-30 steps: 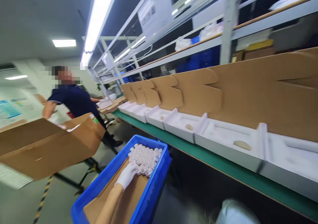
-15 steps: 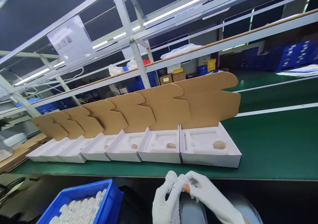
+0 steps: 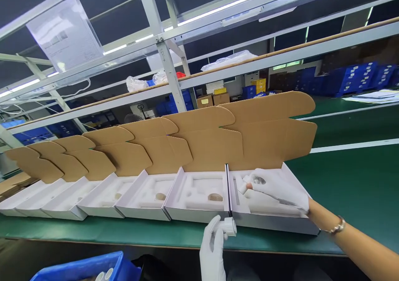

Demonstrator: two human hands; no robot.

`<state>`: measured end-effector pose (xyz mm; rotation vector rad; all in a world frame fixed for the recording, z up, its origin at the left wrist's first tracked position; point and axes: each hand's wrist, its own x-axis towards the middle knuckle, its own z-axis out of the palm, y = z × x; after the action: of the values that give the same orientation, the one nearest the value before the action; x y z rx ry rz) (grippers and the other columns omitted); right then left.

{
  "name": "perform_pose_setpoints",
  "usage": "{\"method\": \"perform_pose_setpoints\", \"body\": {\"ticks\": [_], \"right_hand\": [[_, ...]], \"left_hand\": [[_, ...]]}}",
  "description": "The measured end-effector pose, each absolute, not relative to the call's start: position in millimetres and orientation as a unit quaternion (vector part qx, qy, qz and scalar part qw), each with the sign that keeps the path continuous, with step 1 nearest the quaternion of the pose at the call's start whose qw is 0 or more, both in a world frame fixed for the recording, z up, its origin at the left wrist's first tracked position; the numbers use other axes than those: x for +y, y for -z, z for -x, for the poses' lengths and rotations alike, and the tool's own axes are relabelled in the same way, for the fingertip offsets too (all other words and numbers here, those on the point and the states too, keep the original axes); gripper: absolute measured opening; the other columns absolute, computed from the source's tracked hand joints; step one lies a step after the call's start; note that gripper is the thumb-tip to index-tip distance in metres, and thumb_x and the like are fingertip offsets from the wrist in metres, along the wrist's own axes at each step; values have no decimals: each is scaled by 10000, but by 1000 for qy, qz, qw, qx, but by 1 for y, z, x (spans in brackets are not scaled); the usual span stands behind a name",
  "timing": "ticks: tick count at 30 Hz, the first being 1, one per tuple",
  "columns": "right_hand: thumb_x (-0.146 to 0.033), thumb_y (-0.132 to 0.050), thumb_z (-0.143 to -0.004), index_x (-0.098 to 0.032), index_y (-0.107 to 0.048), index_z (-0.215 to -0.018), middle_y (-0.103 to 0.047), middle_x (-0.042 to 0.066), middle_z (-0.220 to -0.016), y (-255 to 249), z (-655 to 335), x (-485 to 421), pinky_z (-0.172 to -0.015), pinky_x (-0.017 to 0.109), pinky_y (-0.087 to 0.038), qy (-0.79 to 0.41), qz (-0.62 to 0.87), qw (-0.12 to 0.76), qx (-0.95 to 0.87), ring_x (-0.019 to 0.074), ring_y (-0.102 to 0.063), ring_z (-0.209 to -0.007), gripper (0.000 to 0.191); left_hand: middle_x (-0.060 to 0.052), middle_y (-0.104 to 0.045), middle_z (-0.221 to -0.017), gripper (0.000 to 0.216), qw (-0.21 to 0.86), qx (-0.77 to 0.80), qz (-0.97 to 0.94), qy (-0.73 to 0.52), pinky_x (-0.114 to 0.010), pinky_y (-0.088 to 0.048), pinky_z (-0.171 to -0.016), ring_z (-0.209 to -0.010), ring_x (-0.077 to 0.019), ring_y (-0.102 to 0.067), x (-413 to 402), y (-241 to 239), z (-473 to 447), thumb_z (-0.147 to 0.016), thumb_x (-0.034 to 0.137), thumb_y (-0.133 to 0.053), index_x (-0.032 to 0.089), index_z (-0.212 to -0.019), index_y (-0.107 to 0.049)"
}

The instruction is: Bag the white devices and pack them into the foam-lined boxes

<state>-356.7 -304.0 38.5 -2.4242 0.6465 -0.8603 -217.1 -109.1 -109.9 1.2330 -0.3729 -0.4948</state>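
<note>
My left hand (image 3: 213, 247), in a white glove, grips a short white plastic tube fitting (image 3: 230, 226) with a wider, ring-like end. It is just in front of the boxes, over the table's near edge. My right hand (image 3: 271, 187), gloved with a bare thumb tip showing, reaches inside the rightmost open box (image 3: 274, 223). Its fingers are closed on a small white piece (image 3: 243, 185), partly hidden, above the white foam insert (image 3: 258, 202). Beside it, the neighbouring box (image 3: 196, 215) holds a foam insert with a round brown cutout.
Several more open boxes with raised brown lids (image 3: 124, 148) run leftward along the green table (image 3: 124, 233). A blue bin (image 3: 84, 268) with white tubular pieces stands below the near edge. Metal shelf rails (image 3: 171, 75) cross above and behind.
My hands were together in front of the table. My right hand has moved forward into the rightmost box; my left now shows the fitting. The view has shifted, and the blue bin sits lower.
</note>
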Motion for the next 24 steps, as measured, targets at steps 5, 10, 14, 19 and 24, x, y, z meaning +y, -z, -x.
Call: {"method": "perform_pose_setpoints", "body": {"ticks": [5,10,14,19,24], "right_hand": [[-385,-529,-1051,-289,-791,-1025,-773,19,-1040,-43,363,-274,-847,325,-529,242,931,229,151,205,-684,-949,281],[-244,-449,-1059,-296,-705,-915,-738,-2,-888,-41,361,-235,-720,333,-512,214,964,159,13,191,-645,-764,299],[-191,-428,-1048,-275,-657,-875,-670,-26,-719,-43,367,-214,-540,332,-419,221,971,65,-64,162,-517,-547,299],[-247,-448,-1061,-258,-718,-1004,-640,-19,-676,-38,381,-209,-489,330,-345,257,962,28,-87,161,-440,-513,277],[-479,-522,-1065,-284,-725,-991,-720,18,-966,-18,386,-220,-809,311,-518,243,912,323,66,197,-641,-866,292]], "left_hand": [[-124,-795,-1057,689,776,-188,-544,256,-317,-585,-862,-971,-265,-736,-108,109,207,-725,698,-836,165,-1157,-766],[-105,-791,-906,633,790,-244,-456,331,-349,-578,-792,-861,-256,-731,-108,86,219,-819,682,-768,162,-1181,-755],[-119,-782,-1031,547,783,-251,-414,390,-349,-548,-911,-982,-264,-710,-115,83,226,-733,649,-860,176,-997,-784],[-62,-711,-823,497,817,-206,-376,385,-294,-484,-725,-740,-177,-621,-116,89,239,-702,636,-886,196,-856,-715],[-31,-588,-653,611,811,-207,-446,316,-297,-403,-637,-627,-153,-500,-98,64,253,-572,782,-879,196,-607,-708]]}}
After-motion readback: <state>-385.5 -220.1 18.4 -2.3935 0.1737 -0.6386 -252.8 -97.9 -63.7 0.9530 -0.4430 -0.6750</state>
